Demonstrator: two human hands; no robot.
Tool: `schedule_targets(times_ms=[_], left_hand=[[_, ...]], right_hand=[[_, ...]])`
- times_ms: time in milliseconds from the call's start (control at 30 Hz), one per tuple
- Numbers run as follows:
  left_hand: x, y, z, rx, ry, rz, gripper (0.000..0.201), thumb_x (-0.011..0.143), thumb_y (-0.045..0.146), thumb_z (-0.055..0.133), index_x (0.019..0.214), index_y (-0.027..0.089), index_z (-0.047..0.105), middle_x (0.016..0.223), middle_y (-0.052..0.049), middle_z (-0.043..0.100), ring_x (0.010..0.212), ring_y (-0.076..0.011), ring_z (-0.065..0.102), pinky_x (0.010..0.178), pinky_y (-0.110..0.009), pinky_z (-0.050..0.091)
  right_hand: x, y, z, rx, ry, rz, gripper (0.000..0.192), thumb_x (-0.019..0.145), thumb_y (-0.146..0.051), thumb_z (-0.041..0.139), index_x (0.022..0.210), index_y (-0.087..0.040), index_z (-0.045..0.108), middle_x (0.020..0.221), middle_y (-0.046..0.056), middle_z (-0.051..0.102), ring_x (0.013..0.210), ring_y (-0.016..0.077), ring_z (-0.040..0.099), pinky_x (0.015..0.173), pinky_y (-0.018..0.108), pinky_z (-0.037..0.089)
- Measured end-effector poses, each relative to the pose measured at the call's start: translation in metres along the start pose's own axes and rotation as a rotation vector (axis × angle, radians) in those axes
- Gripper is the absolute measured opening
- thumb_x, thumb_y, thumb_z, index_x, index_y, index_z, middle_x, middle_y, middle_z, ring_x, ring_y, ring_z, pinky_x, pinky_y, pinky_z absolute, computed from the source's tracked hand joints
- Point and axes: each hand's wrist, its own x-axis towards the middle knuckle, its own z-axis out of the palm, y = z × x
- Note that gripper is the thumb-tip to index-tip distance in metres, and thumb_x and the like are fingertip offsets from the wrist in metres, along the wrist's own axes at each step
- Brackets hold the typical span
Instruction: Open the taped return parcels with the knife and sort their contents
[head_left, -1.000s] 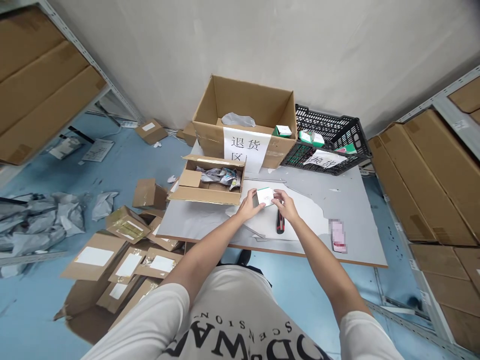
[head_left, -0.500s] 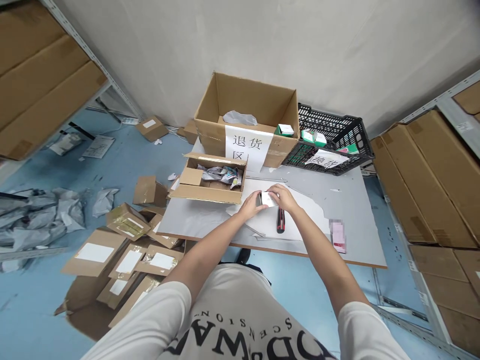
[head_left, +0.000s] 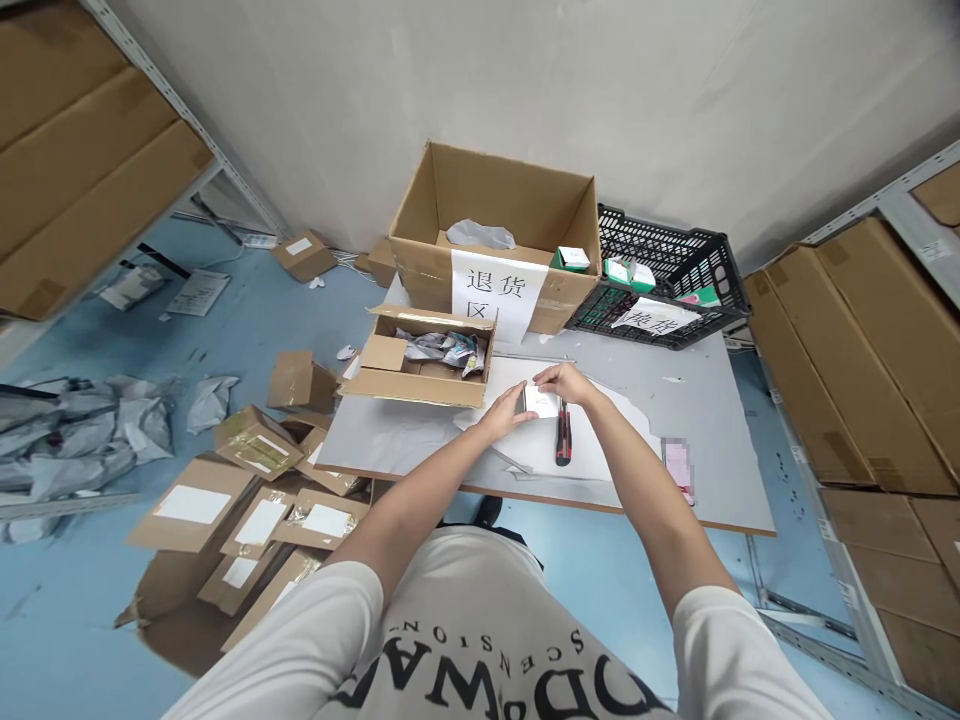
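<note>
On the left I saw a shallow open carton (head_left: 420, 360) lying on the surface (head_left: 705, 420). Just beside it, my left hand (head_left: 504, 415) had its fingers clamped on the left edge of a small white box (head_left: 541, 402). My right hand (head_left: 571, 384) pinched its top right corner. I judged the box light, thin-walled and easy to crush, best held by the edges. A utility knife (head_left: 562, 445) lay below.

Both hands hold a small white box (head_left: 541, 401) above the worktop (head_left: 697, 420): left hand (head_left: 504, 417) at its side, right hand (head_left: 570, 381) on top. A box cutter (head_left: 562, 440) lies just beside them.
</note>
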Motion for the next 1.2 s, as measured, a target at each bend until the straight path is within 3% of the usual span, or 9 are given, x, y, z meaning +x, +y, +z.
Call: schedule_targets(times_ms=[133, 233, 367, 500, 567, 667, 833, 1000, 1200], left_hand=[[-0.002, 0.0, -0.001, 0.005, -0.041, -0.011, 0.097, 0.066, 0.039, 0.076, 0.144, 0.014, 0.022, 0.146, -0.018, 0.033, 0.135, -0.0305, 0.033, 0.11, -0.045, 0.028], [-0.002, -0.001, -0.002, 0.022, -0.03, -0.007, 0.104, 0.062, 0.035, 0.079, 0.145, 0.012, 0.02, 0.146, -0.019, 0.032, 0.135, -0.0316, 0.032, 0.11, -0.046, 0.028], [0.003, -0.003, -0.005, 0.041, -0.004, -0.016, 0.089, 0.071, 0.028, 0.071, 0.144, 0.012, 0.022, 0.143, -0.018, 0.038, 0.131, -0.0305, 0.038, 0.107, -0.046, 0.032], [0.004, -0.006, -0.007, 0.052, -0.059, -0.055, 0.082, 0.078, 0.025, 0.063, 0.146, 0.012, 0.019, 0.138, -0.018, 0.046, 0.125, -0.0307, 0.046, 0.102, -0.046, 0.038], [0.004, -0.007, -0.007, 0.048, -0.075, -0.064, 0.077, 0.079, 0.023, 0.06, 0.146, 0.014, 0.022, 0.132, -0.016, 0.053, 0.12, -0.03, 0.051, 0.099, -0.046, 0.04], [0.003, -0.008, -0.006, 0.033, -0.089, -0.053, 0.075, 0.08, 0.023, 0.059, 0.145, 0.017, 0.024, 0.129, -0.014, 0.056, 0.119, -0.0291, 0.053, 0.099, -0.046, 0.042], [-0.003, -0.013, -0.003, -0.064, -0.12, 0.0, 0.081, 0.075, 0.021, 0.063, 0.145, 0.013, 0.022, 0.143, -0.019, 0.039, 0.132, -0.0305, 0.038, 0.106, -0.049, 0.034], [-0.01, -0.022, 0.002, -0.18, -0.222, 0.024, 0.105, 0.064, 0.012, 0.064, 0.148, 0.018, 0.0, 0.152, -0.02, 0.017, 0.136, -0.0301, 0.031, 0.107, -0.05, 0.031], [-0.011, -0.021, 0.009, -0.274, -0.291, -0.091, 0.117, 0.062, 0.011, 0.062, 0.145, 0.019, -0.02, 0.154, -0.021, 0.0, 0.139, -0.0337, 0.022, 0.102, -0.051, 0.036]], right_hand=[[0.005, 0.005, 0.003, -0.042, 0.052, 0.057, 0.015, 0.061, -0.027, 0.074, 0.069, -0.017, 0.065, 0.067, 0.001, 0.068, 0.062, 0.0152, 0.062, 0.062, 0.029, 0.051], [0.001, 0.006, 0.008, -0.053, 0.148, 0.051, 0.013, 0.068, -0.027, 0.07, 0.072, -0.017, 0.063, 0.069, 0.002, 0.068, 0.067, 0.0163, 0.063, 0.068, 0.031, 0.052], [-0.021, 0.004, 0.019, -0.123, 0.24, -0.008, 0.016, 0.081, -0.026, 0.056, 0.092, -0.018, 0.065, 0.101, 0.01, 0.068, 0.097, 0.0221, 0.063, 0.084, 0.038, 0.05], [-0.05, 0.008, 0.032, -0.045, 0.201, -0.062, 0.055, 0.07, -0.034, 0.071, 0.121, -0.02, 0.054, 0.141, 0.016, 0.04, 0.127, 0.0273, 0.044, 0.088, 0.04, 0.051], [-0.059, 0.01, 0.037, -0.017, 0.2, -0.042, 0.069, 0.063, -0.036, 0.076, 0.126, -0.023, 0.05, 0.147, 0.015, 0.03, 0.131, 0.0292, 0.038, 0.089, 0.044, 0.051], [-0.065, 0.01, 0.043, -0.027, 0.245, 0.002, 0.067, 0.063, -0.036, 0.077, 0.123, -0.023, 0.052, 0.148, 0.016, 0.027, 0.13, 0.0313, 0.039, 0.089, 0.046, 0.05], [-0.065, 0.001, 0.051, -0.069, 0.319, 0.045, 0.059, 0.067, -0.034, 0.074, 0.12, -0.02, 0.054, 0.137, 0.018, 0.041, 0.12, 0.0303, 0.049, 0.087, 0.046, 0.052], [-0.067, -0.001, 0.057, -0.049, 0.341, 0.067, 0.06, 0.067, -0.032, 0.073, 0.122, -0.022, 0.052, 0.141, 0.017, 0.036, 0.124, 0.0306, 0.045, 0.085, 0.045, 0.052], [-0.066, 0.006, 0.057, 0.084, 0.356, 0.085, 0.06, 0.065, -0.033, 0.075, 0.12, -0.02, 0.055, 0.136, 0.017, 0.041, 0.12, 0.0292, 0.05, 0.084, 0.043, 0.054]])
